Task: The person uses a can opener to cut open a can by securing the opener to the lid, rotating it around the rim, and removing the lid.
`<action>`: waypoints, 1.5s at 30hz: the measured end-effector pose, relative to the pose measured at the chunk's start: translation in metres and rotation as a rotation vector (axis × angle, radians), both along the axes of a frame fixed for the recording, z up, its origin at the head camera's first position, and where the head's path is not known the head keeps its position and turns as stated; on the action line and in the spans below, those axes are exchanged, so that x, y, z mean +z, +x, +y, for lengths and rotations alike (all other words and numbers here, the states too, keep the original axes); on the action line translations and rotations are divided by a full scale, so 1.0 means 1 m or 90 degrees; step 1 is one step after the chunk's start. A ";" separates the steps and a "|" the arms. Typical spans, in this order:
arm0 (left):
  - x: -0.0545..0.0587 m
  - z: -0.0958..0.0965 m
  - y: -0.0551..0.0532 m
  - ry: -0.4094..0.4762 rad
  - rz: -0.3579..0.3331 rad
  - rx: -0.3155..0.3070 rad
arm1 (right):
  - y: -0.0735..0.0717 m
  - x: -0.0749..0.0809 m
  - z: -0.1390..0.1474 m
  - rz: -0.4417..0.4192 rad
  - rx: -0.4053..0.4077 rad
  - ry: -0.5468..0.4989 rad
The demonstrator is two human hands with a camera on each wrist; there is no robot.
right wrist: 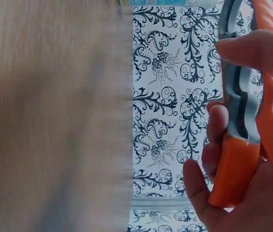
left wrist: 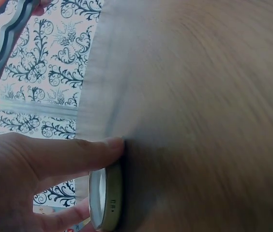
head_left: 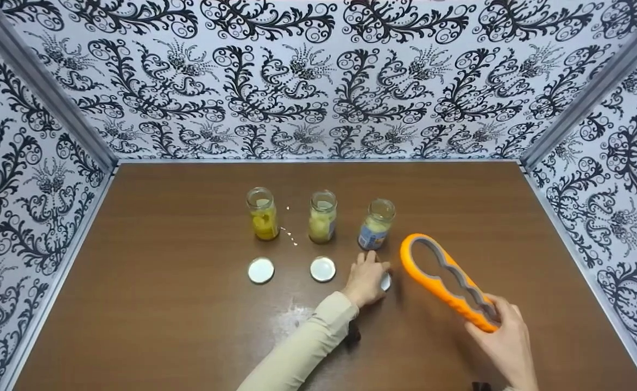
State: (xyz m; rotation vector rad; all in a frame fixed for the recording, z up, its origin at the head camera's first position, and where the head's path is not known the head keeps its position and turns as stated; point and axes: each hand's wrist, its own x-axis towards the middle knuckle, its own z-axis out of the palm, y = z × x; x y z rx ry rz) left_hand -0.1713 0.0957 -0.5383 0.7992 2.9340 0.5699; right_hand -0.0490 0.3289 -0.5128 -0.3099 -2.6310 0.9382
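Note:
My left hand (head_left: 365, 279) is down at the table in front of the right-hand jar, its fingers round a jar lid (head_left: 386, 282). In the left wrist view the thumb lies at the rim of that lid (left wrist: 106, 198), whose pale inside faces up, with a finger on the far side. My right hand (head_left: 505, 336) grips one end of an orange jar opener (head_left: 448, 282) with a grey wavy inner edge, held above the table to the right. The right-hand jar (head_left: 376, 225), lidless with a blue label and pale contents, stands just beyond the left fingertips.
Two more open jars stand in the row: a middle jar (head_left: 322, 217) and a left jar (head_left: 264, 214) with yellow contents. Before them lie a middle lid (head_left: 323, 269) and a left lid (head_left: 261, 270). Small pale bits (head_left: 295, 243) dot the brown table (head_left: 161, 304). Patterned walls (head_left: 318, 81) enclose it.

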 end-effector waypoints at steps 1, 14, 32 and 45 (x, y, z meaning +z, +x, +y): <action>0.000 0.000 0.000 0.000 0.003 0.002 | 0.000 0.000 0.000 -0.002 -0.001 0.004; 0.006 -0.008 0.006 0.021 -0.003 0.025 | -0.002 -0.003 0.002 -0.106 0.014 0.042; 0.018 -0.085 0.017 0.221 0.021 0.134 | -0.013 -0.009 -0.003 -0.153 -0.011 0.064; 0.002 -0.151 0.045 0.246 0.077 0.198 | -0.019 -0.009 -0.004 -0.213 0.084 0.124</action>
